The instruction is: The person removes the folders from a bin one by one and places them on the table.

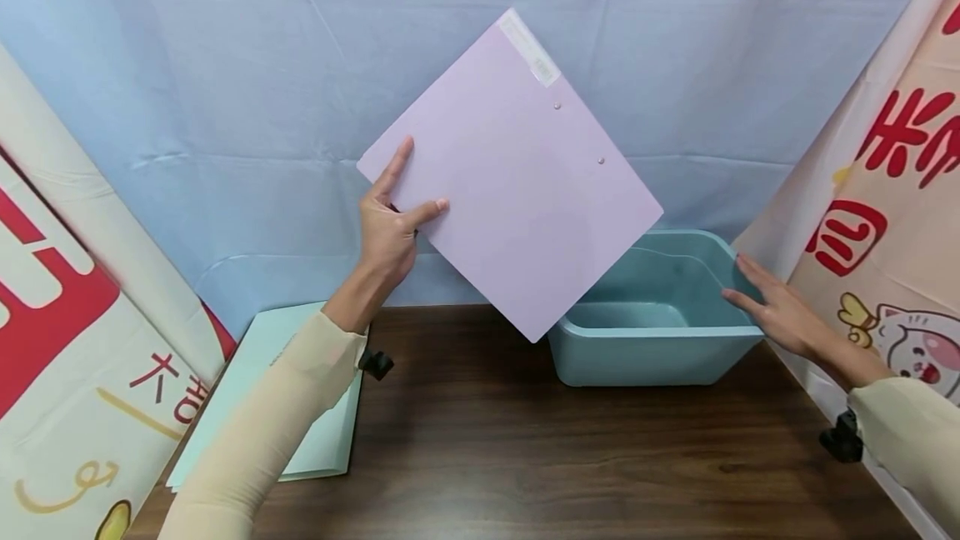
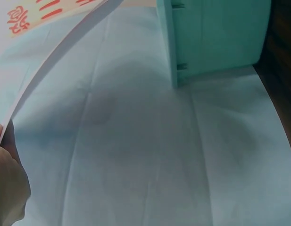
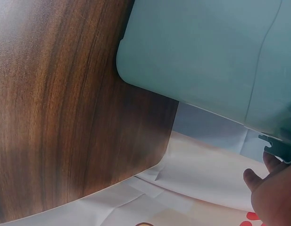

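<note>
A pale purple folder (image 1: 510,177) is held up in the air, tilted like a diamond, above the dark wooden table (image 1: 487,457). My left hand (image 1: 390,219) grips its left corner, thumb on the front and index finger along the edge. In the left wrist view only the folder's thin edge (image 2: 51,63) and part of my left hand (image 2: 8,188) show. A teal plastic bin (image 1: 652,315) stands at the table's back right, seemingly empty. My right hand (image 1: 772,307) has straight fingers touching the bin's right rim; its fingertips (image 3: 258,176) appear beside the bin (image 3: 202,52).
A light green folder (image 1: 292,390) lies flat at the table's left edge under my left forearm. A blue cloth backdrop (image 1: 225,90) hangs behind. Printed banners (image 1: 52,315) flank both sides of the table.
</note>
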The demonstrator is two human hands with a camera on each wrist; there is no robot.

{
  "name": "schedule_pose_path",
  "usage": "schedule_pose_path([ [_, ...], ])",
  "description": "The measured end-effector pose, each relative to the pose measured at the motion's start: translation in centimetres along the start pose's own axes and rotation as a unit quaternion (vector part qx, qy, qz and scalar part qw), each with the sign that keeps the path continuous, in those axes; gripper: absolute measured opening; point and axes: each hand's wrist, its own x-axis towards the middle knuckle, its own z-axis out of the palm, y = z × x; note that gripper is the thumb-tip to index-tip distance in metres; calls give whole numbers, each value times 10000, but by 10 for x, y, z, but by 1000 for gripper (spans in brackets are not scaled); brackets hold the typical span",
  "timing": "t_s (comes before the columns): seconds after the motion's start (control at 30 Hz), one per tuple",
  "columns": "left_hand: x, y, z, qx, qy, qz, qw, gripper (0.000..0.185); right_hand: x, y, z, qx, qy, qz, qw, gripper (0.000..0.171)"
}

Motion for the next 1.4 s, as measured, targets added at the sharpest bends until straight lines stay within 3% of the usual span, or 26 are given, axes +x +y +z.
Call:
schedule_pose_path([
  [0.67,-12,27,-40,250,-33,-216,9994,99,1,0,-1,23,-99,94,9999,81],
  [1.4,-25,52,-104,110,-420,-807,9958,99,1,-1,-3,-80,-128,137,9998,81],
])
